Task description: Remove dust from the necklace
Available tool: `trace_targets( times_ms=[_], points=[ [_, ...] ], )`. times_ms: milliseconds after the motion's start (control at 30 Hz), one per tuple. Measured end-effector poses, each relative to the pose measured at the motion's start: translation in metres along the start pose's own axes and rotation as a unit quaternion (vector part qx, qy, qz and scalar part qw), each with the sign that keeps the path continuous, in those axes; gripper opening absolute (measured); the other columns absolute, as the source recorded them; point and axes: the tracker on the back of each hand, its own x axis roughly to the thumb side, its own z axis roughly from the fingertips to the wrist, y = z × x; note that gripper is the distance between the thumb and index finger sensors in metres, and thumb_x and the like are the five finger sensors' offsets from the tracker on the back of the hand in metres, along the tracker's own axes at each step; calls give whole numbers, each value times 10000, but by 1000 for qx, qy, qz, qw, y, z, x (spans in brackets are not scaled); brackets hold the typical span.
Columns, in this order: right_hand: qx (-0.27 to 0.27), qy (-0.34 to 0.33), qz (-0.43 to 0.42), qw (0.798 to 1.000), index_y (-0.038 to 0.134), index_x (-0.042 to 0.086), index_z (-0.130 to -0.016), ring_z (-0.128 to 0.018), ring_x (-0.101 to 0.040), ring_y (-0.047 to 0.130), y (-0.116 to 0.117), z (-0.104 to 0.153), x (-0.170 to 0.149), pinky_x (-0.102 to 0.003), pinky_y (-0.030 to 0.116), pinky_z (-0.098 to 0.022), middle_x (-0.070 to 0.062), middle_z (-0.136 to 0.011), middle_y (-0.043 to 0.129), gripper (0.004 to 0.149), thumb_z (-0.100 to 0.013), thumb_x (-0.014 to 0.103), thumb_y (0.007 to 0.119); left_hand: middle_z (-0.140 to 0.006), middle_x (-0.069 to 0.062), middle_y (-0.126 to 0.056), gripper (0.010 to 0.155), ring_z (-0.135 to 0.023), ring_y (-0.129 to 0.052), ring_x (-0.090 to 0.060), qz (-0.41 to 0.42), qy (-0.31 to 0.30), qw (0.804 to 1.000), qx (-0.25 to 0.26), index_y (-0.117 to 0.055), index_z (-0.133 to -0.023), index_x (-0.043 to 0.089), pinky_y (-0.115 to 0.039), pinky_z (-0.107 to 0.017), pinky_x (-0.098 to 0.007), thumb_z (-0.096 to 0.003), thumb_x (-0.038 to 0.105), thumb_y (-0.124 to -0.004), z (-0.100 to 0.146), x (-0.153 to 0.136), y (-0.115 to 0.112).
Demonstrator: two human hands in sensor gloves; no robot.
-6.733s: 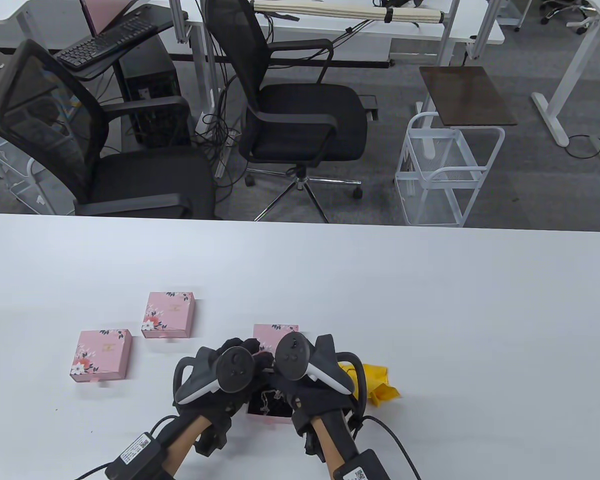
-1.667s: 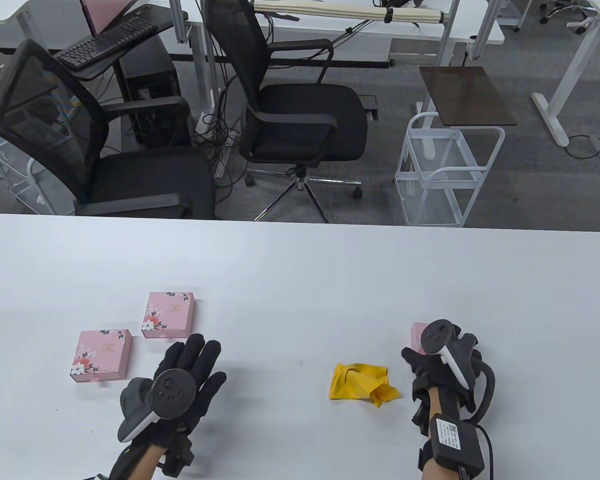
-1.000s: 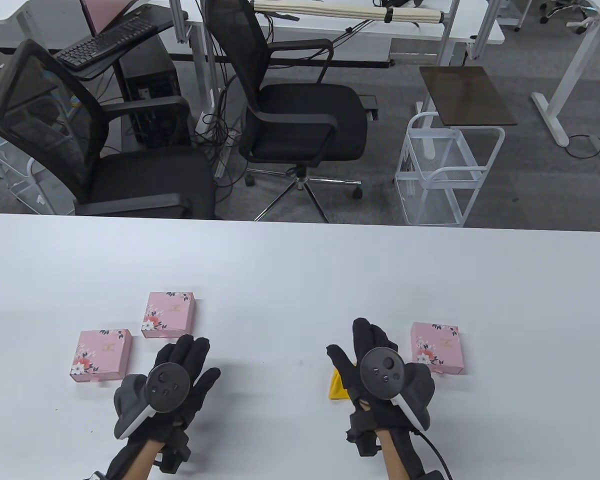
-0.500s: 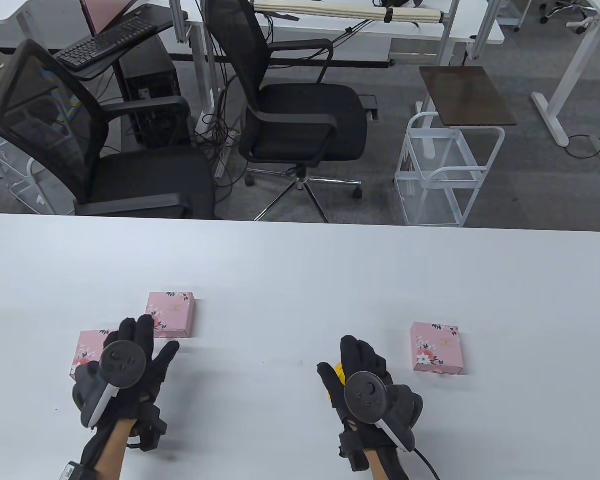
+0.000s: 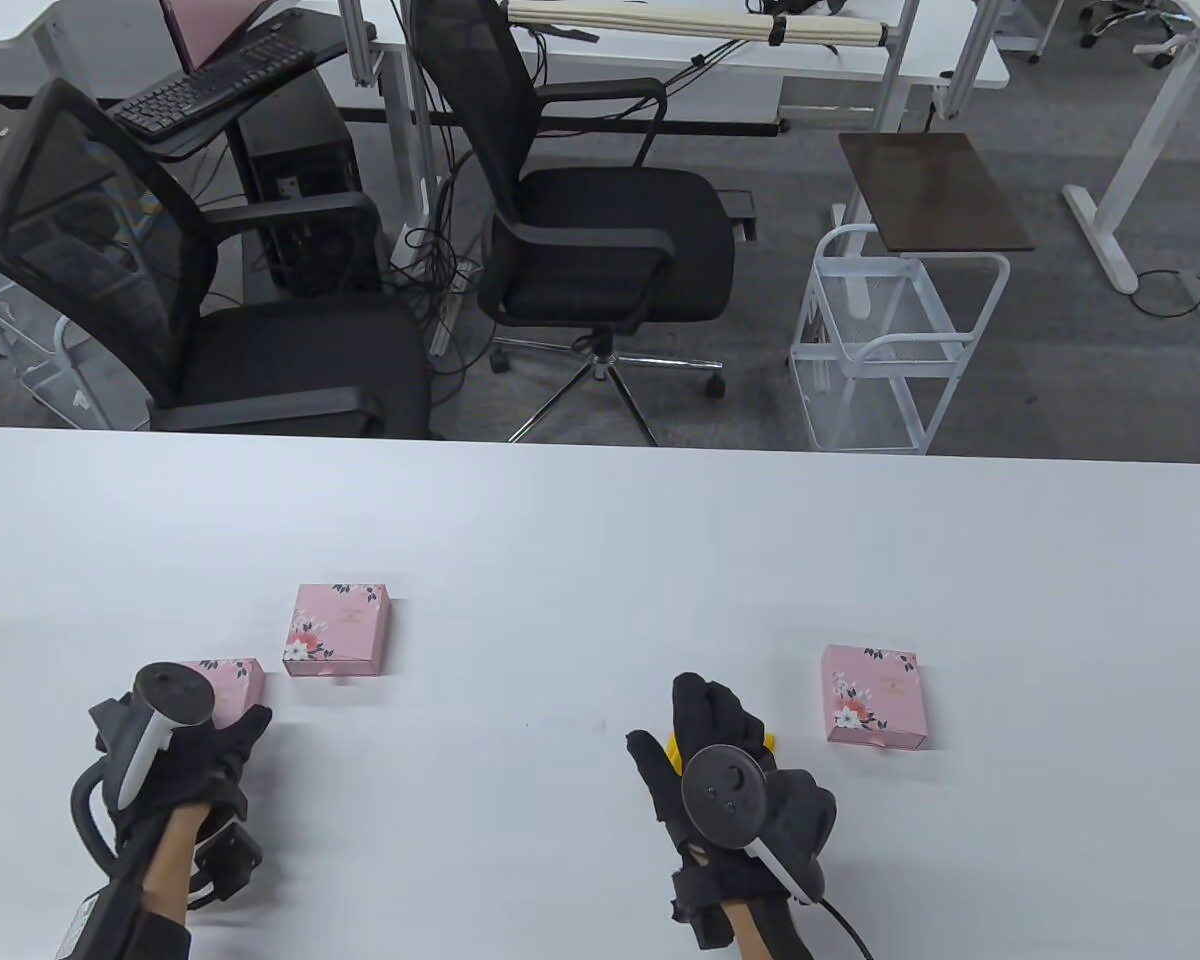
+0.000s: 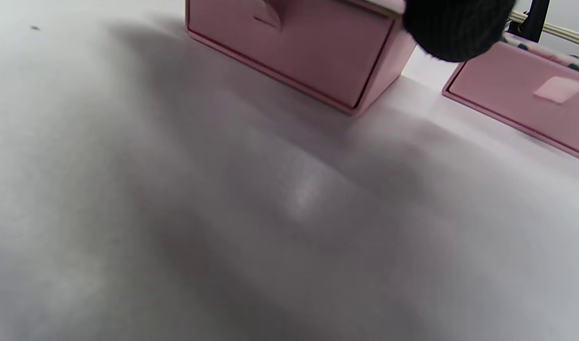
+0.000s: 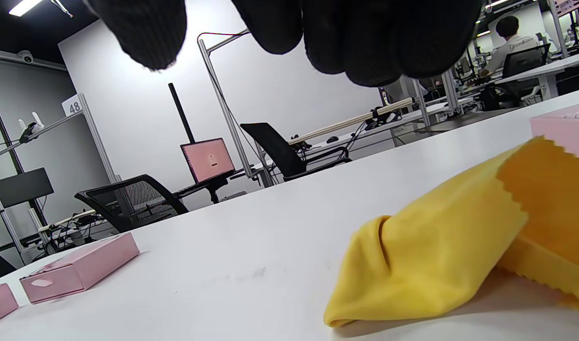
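Table view: left hand on near pink box; right hand spread above yellow cloth.

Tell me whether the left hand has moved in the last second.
Yes. The left hand has shifted left, now at the near-left pink box, farther from the other left pink box.

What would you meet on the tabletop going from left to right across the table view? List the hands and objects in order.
left hand on the nearest pink box → second pink box → right hand over the yellow cloth → third pink box
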Motion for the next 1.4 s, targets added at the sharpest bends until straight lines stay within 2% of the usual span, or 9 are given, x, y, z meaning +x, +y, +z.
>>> trace_targets(
  times_ms=[100, 167, 233, 467, 633, 800, 1000, 1233, 1400],
  points=[
    [2, 0, 4, 1000, 450, 10, -1142, -892, -600, 630, 1, 1, 0, -639, 614, -666, -368, -1113, 490, 717, -653, 479, 683, -1213, -271, -95, 956, -1064, -254, -571, -16, 8, 1000, 19, -112, -1168, 203, -345, -775, -679, -568, 627, -724, 0, 4, -1],
    [4, 0, 5, 1000, 450, 11, -1143, -893, -601, 628, 1, 1, 1, -639, 614, -666, -366, -1113, 491, 716, -653, 479, 683, -1212, -307, -226, 970, -1042, -398, -565, -31, 11, 998, 45, -185, -1176, 191, -448, -758, -679, -551, 634, -781, 2, 7, 2],
    [7, 0, 3, 1000, 458, 13, -1140, -892, -599, 632, 1, 0, 1, -639, 614, -666, -366, -1113, 494, 711, -653, 479, 684, -1196, -336, -295, 1005, -1017, -474, -556, -44, 15, 998, 39, -214, -1181, 172, -512, -738, -677, -532, 652, -813, 3, 9, 6],
    [6, 4, -2, 1000, 466, 13, -1139, -891, -597, 635, 0, 0, -1, -639, 618, -663, -365, -1110, 502, 707, -653, 479, 684, -1176, -367, -316, 1003, -980, -473, -576, -54, -4, 995, 83, -257, -1185, 133, -522, -712, -691, -537, 641, -830, 24, 18, 23],
    [6, 8, 0, 1000, 475, 14, -1136, -884, -594, 647, 1, -1, 0, -639, 618, -662, -362, -1107, 511, 688, -658, 467, 675, -1171, -373, -331, 996, -976, -481, -577, -65, -69, 988, 120, -268, -1188, 126, -529, -708, -691, -543, 652, -816, 56, 49, 26],
    [6, 9, 4, 1000, 479, 16, -1134, -883, -592, 649, 1, 0, 0, -638, 620, -661, -359, -1106, 516, 677, -659, 459, 671, -1174, -370, -332, 995, -976, -477, -578, -73, -152, 978, 121, -278, -1190, 132, -529, -707, -691, -539, 647, -826, 84, 104, 6],
    [6, 14, 1, 1000, 482, 15, -1133, -880, -589, 655, 0, -1, -4, -636, 623, -658, -357, -1103, 522, 677, -659, 460, 671, -1175, -356, -349, 991, -973, -497, -569, -90, -245, 960, 101, -293, -1189, 143, -549, -704, -680, -531, 661, -823, 106, 174, -34],
    [-3, 7, 2, 1000, 485, 17, -1133, -881, -586, 655, -4, 2, -2, -632, 627, -658, -355, -1102, 526, 678, -658, 464, 671, -1173, -360, -347, 985, -972, -499, -570, -108, -259, 958, 59, -292, -1188, 146, -550, -703, -680, -531, 664, -813, 113, 229, -77],
    [2, 9, 5, 1000, 486, 15, -1132, -879, -586, 657, -4, 3, -3, -632, 627, -657, -355, -1101, 528, 679, -659, 466, 671, -1168, -362, -336, 988, -967, -493, -575, -102, -240, 965, 31, -284, -1183, 138, -545, -700, -682, -532, 664, -807, 106, 244, -94]
  ],
)
